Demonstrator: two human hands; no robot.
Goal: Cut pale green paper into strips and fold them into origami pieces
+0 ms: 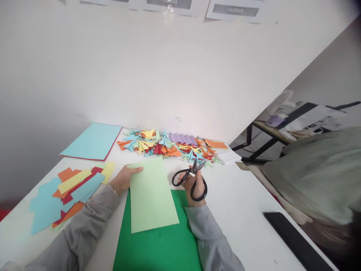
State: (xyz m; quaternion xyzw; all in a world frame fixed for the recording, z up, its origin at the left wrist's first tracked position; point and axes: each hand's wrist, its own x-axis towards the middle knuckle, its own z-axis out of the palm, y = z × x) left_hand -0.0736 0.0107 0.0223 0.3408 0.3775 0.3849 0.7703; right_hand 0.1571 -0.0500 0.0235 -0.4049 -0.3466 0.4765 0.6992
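Note:
My left hand (pixel 125 178) grips a pale green sheet of paper (pixel 153 199) by its upper left edge, thumb lying on top. The sheet is held over a larger green sheet (pixel 158 248) on the table. In my right hand (pixel 194 184) is a pair of black-handled scissors (pixel 199 195), blades pointing up and slightly parted. The scissors are to the right of the pale green paper, apart from it. Left of my left forearm lies a loose pile of cut paper pieces (pixel 49 203) in blue, orange, red and yellow.
Small folded paper planes (pixel 158 145) are heaped along the wall, with a pleated purple paper (pixel 182 139) among them. A blue sheet stack (pixel 91 141) lies back left. A black strip (pixel 296 241) is at the right edge, near another person (pixel 318 165).

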